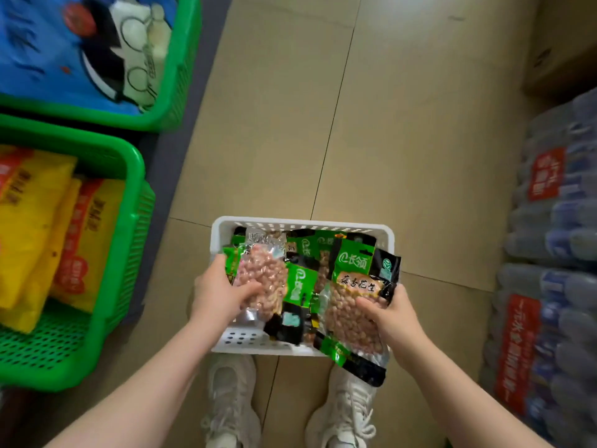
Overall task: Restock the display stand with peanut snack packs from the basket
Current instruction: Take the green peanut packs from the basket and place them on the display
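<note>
A white perforated basket [300, 225] sits on the floor in front of my feet, holding several green-and-black peanut snack packs. My left hand [223, 294] grips one pack [263, 279] with its clear side up, over the basket's left part. My right hand [392, 313] grips another pack [353, 286], label up, over the basket's right edge. More packs [302, 282] lie loose between the two. At the left stands the display stand's green bin [129, 202] with yellow-and-red packets in it.
A second green bin [181, 59] with blue bags stands further back on the left. Shrink-wrapped water bottle cases [549, 253] are stacked along the right. A cardboard box [562, 43] sits at the back right. Beige floor tiles [323, 124] stretch ahead of the basket.
</note>
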